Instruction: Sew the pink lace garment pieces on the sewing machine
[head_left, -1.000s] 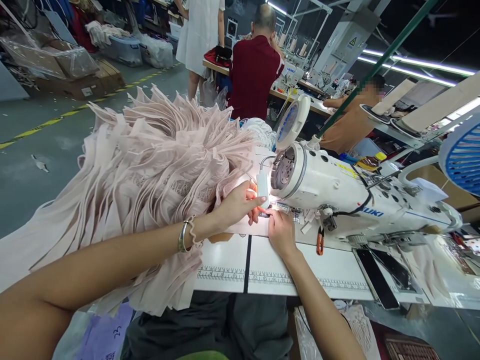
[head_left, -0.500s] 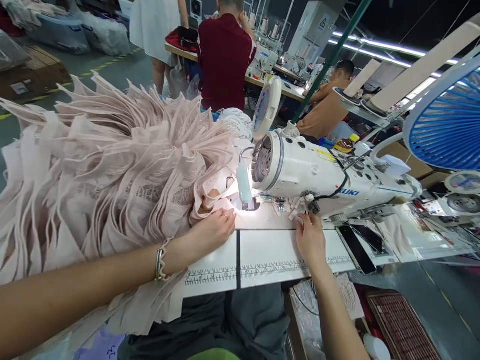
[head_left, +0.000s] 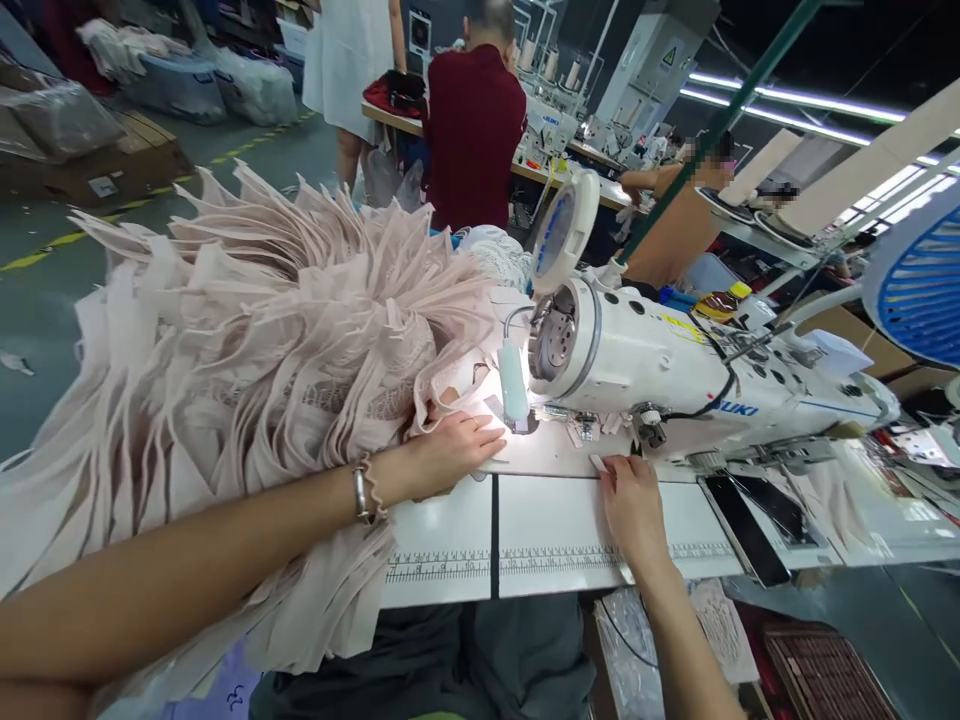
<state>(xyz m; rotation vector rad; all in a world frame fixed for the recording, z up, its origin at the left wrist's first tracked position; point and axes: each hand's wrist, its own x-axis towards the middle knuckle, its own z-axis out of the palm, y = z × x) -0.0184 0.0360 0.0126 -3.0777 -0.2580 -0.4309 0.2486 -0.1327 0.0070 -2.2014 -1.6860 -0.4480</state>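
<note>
My left hand (head_left: pixel 459 450) lies on the sewing machine bed just left of the needle area, fingers stretched out and slightly apart. Its palm side is hidden, and the pale pink lace fabric pieces (head_left: pixel 292 370) heap up against it. My right hand (head_left: pixel 631 500) is closed at the front edge of the bed, below the machine arm, pinching a small pale fabric strip (head_left: pixel 598 463). A small dark tip shows above its fingers; I cannot tell what it is. The white sewing machine (head_left: pixel 637 350) stands beyond both hands, its lamp (head_left: pixel 514 382) lighting the needle area.
A ruler strip (head_left: pixel 555 556) runs along the table's front edge. To the right lies a black phone (head_left: pixel 746 530). A magnifier (head_left: pixel 566 230) and a blue fan (head_left: pixel 919 270) rise above the machine. Beyond it a person in dark red (head_left: pixel 476 140) sits at another table.
The view has shifted, so the scene sits further right and lower. My left hand's fingers have stretched out over the bed, and the pink fabric before them has drawn back. My right hand stays below the machine arm.
</note>
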